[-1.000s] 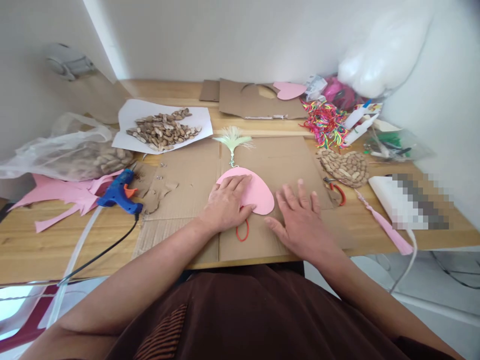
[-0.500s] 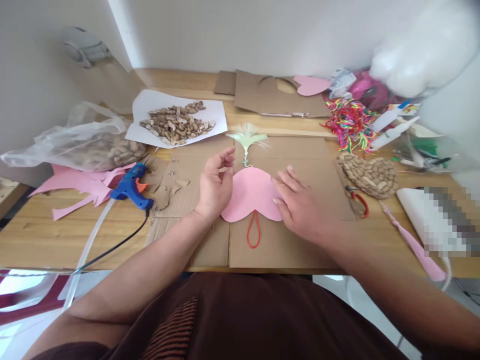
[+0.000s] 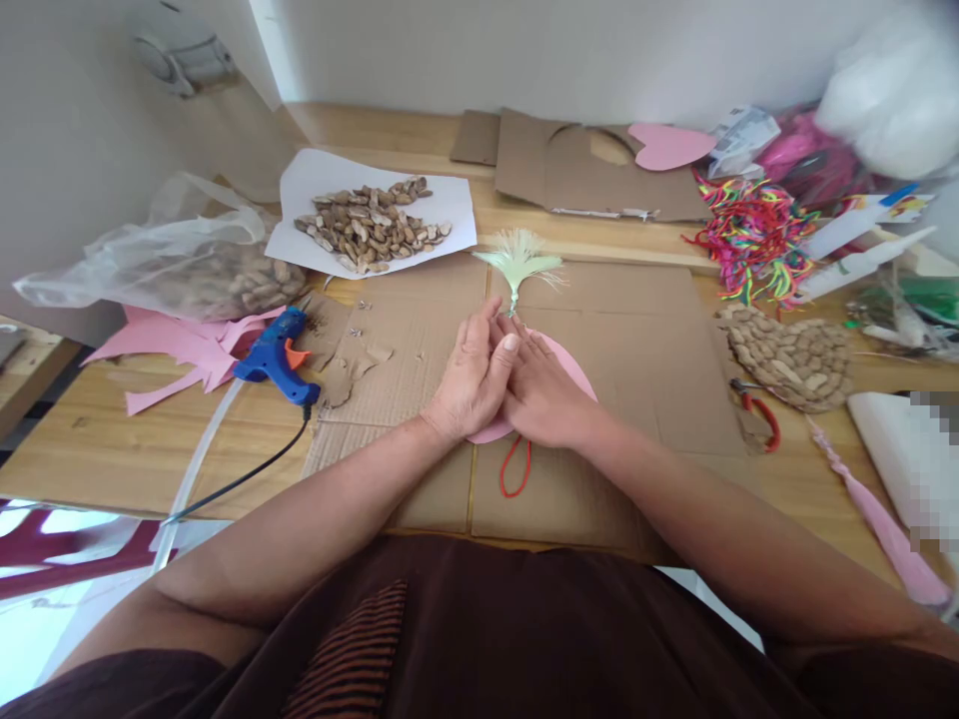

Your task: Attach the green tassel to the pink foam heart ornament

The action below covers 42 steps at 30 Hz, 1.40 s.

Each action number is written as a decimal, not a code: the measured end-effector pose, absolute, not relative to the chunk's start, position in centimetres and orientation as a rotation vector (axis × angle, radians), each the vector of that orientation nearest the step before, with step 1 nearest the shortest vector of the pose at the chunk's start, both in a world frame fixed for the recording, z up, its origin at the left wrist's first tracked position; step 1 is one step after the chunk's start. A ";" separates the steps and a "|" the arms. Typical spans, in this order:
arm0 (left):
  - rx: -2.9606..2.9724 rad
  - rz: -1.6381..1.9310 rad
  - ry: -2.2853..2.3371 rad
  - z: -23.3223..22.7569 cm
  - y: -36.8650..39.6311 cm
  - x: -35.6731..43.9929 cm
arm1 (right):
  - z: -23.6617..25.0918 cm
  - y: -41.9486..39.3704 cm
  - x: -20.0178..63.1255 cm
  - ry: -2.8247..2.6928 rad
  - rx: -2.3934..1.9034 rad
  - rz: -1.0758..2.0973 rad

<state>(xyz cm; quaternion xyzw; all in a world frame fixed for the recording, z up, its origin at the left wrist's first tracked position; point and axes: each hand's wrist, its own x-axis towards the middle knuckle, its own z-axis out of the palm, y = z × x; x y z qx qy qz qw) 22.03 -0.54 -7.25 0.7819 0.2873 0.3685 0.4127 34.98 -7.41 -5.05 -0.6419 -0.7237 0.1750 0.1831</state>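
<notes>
1. Left hand [image 3: 471, 384] flat on the pink heart-shaped foam piece [image 3: 575, 368], fingers pointing far, grip spread and pinching nothing.
2. Right hand [image 3: 540, 394] flat on the same heart, just beside the left hand and touching it, grip spread too.
3. Pink heart in the middle of the flat brown cardboard sheet [image 3: 644, 330], mostly hidden under both hands.
4. Pale green tassel [image 3: 519, 262] just past the fingertips, at the far end of the heart, fluffy part pointing far.
5. Red cord loop [image 3: 515, 467] sticking out at the near end of the heart, below the wrists.
6. Blue glue gun with orange trigger [image 3: 274, 357] to the left on the wooden surface [image 3: 112, 449], black wire running near.
7. White paper sheet with brown seeds [image 3: 373, 220] far and left.
8. Clear plastic bag of seeds [image 3: 187, 275] further left, with pink foam scraps [image 3: 176, 350] beside it.
9. Round mat of brown seeds [image 3: 790, 355] to the right, red-handled pliers [image 3: 756, 409] just near it.
10. Bright rainbow strings in a pile [image 3: 753, 240] far and right.
11. Second pink foam heart [image 3: 669, 146] far away on cut brown cardboard [image 3: 569, 175].
12. Pink tassel [image 3: 884, 524] near the right edge.
</notes>
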 end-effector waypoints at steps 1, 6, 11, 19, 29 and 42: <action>1.964 0.929 0.721 -7.2 -0.5 22.0 | -4.9 -7.4 35.2 -2.022 -1.793 0.512; 2.012 0.948 0.676 -7.1 -0.7 22.0 | -5.2 -7.2 35.3 -2.022 -1.832 0.379; 2.132 0.877 0.665 -6.9 -1.1 22.1 | -6.0 -7.5 35.3 -2.089 -1.846 0.316; 2.207 0.809 0.602 -7.3 -1.0 22.5 | -6.1 -9.0 37.4 -1.940 -2.052 0.182; 1.933 0.853 0.635 -7.8 -0.1 22.7 | -5.7 -11.1 38.8 -1.805 -2.411 0.067; 1.688 1.178 0.736 -6.2 0.8 22.0 | -1.5 -11.8 41.0 -1.512 -2.140 -0.004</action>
